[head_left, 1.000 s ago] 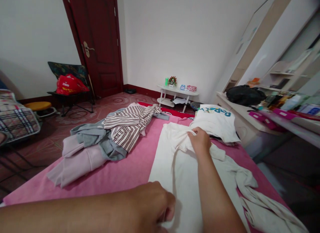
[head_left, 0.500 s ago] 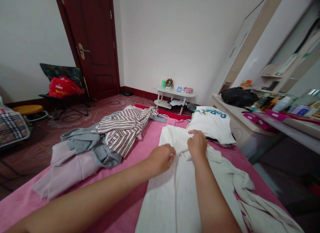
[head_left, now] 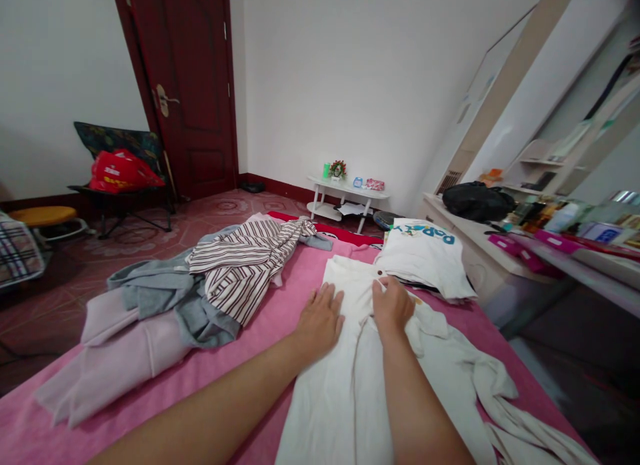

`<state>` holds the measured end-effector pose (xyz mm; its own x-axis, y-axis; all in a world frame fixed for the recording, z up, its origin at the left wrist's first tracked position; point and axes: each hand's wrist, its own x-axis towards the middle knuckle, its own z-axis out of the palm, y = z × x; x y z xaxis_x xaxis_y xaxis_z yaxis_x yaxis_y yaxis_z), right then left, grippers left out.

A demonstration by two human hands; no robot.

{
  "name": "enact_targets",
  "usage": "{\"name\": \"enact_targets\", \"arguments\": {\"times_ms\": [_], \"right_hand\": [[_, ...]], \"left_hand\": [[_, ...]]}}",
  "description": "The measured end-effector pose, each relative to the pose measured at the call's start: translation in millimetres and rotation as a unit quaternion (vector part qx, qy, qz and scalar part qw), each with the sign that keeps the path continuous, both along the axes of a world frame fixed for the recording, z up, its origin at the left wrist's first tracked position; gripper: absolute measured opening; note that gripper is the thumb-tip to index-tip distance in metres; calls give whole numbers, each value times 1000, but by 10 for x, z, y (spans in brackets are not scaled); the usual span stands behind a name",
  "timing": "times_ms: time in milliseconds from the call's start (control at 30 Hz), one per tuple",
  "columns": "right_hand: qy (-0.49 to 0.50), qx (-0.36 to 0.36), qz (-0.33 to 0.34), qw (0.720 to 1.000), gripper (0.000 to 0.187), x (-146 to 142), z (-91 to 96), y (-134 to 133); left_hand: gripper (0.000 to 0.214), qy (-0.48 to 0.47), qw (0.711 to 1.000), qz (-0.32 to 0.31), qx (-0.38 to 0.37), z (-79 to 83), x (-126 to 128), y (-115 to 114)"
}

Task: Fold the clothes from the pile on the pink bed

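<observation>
A cream-white garment (head_left: 350,392) lies spread lengthwise on the pink bed cover (head_left: 280,298). My left hand (head_left: 320,318) rests flat on the garment's left upper edge, fingers stretched out. My right hand (head_left: 393,305) lies on the garment's upper middle, fingers extended and pressing the cloth down. Beyond the hands sits a folded white T-shirt (head_left: 425,255) with blue lettering.
A heap of clothes lies on the bed's left: a striped shirt (head_left: 240,262), a grey piece (head_left: 165,292) and a pale pink one (head_left: 115,358). A desk (head_left: 500,242) with a black bag stands to the right. A small white table (head_left: 347,195), a chair with a red bag (head_left: 120,172) and a dark red door are beyond.
My left hand came forward from the near edge to the garment's top and opened flat. My right hand let go of the bunched cloth and flattened on it.
</observation>
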<state>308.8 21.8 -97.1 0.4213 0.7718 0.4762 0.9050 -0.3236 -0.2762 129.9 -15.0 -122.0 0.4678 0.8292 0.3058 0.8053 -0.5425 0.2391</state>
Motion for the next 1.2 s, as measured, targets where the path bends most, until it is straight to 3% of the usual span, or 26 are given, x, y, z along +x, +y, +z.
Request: {"name": "enact_targets", "arguments": {"times_ms": [133, 233, 333, 433, 633, 767, 867, 900, 967, 1067, 1200], "right_hand": [[-22, 12, 31, 999, 21, -75, 72, -53], [-33, 43, 167, 984, 34, -223, 87, -28], [-18, -60, 292, 954, 43, -357, 6, 77], [3, -177, 284, 943, 47, -411, -103, 193], [16, -209, 295, 932, 47, -375, -137, 111], [42, -168, 360, 917, 54, -335, -91, -403], [56, -94, 453, 885, 70, -365, 73, -1106], [51, -99, 489, 865, 73, -392, 157, -1373], [42, -160, 566, 808, 73, -461, 337, -1885], [47, -272, 612, 741, 73, -561, 522, -2424], [36, -303, 632, 712, 56, -594, 504, -2603]], "left_hand": [[50, 8, 1000, 2, -13, 14, -4, -2], [51, 10, 1000, 0, -16, 5, -9, 0], [56, 14, 999, 2, -29, -13, -12, 24], [61, 19, 999, 7, -39, -27, -16, 58], [61, 29, 998, -1, -47, -17, -42, 59], [59, 29, 999, -2, -40, -23, -66, 37], [57, 38, 998, -5, -41, -38, -76, 41], [57, 41, 998, -4, -41, -42, -77, 45], [58, 42, 998, -2, -39, -52, -74, 55], [58, 33, 999, 1, -29, -69, -65, 57], [57, 36, 999, 3, -31, -52, -59, 21]]}}
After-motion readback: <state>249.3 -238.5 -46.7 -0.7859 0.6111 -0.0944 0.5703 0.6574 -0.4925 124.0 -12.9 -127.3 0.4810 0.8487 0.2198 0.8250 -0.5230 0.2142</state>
